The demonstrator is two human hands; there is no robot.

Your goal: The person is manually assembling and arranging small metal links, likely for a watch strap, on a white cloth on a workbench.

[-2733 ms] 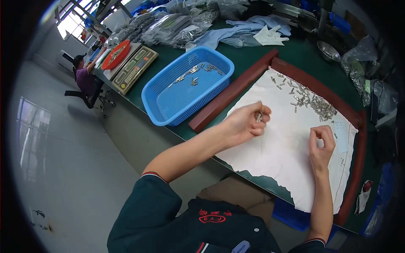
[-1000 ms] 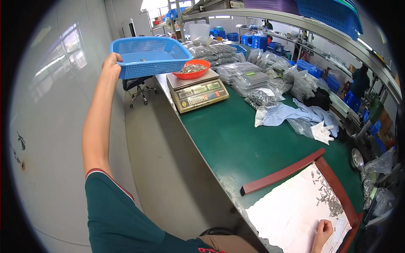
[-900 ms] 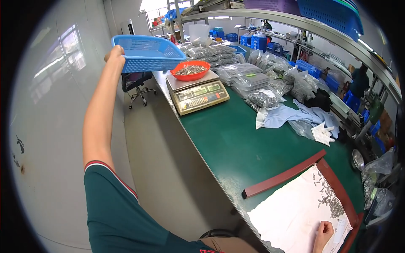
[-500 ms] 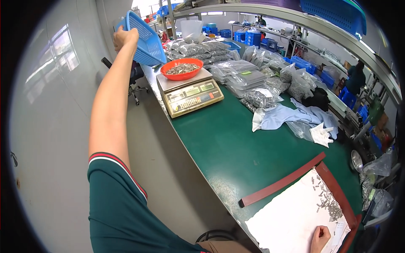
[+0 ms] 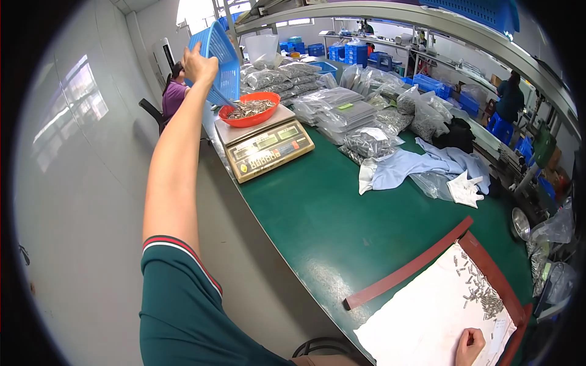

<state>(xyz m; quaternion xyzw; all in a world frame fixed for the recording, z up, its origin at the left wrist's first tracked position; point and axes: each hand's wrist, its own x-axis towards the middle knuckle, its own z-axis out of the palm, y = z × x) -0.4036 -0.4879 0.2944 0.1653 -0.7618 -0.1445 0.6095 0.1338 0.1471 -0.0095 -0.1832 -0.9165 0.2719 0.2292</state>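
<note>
My left hand (image 5: 199, 66), on an outstretched arm, grips the rim of a blue plastic basket (image 5: 227, 64). The basket is tilted on its side, its lower edge at the left of a red bowl (image 5: 271, 97). Small metal parts (image 5: 249, 108) lie heaped in that bowl, which sits on the pan of a digital scale (image 5: 270, 150). Down at the lower right, my right hand (image 5: 470, 348) rests on a white cloth (image 5: 415, 317) with its fingers curled; whatever they may hold is hidden. Loose small metal pins (image 5: 488, 302) are scattered on the cloth beyond it.
Dark red strips (image 5: 409, 271) border the cloth on the green table (image 5: 317, 213). Filled plastic bags (image 5: 342, 107) are piled behind the scale. A light blue garment (image 5: 409, 168) and a white glove (image 5: 465, 189) lie farther right. A person in purple (image 5: 174, 94) is beyond the basket.
The basket has swung right and down, and its edge now overlaps the red bowl's left side. A person in purple has come into view. My right hand stays curled on the cloth.
</note>
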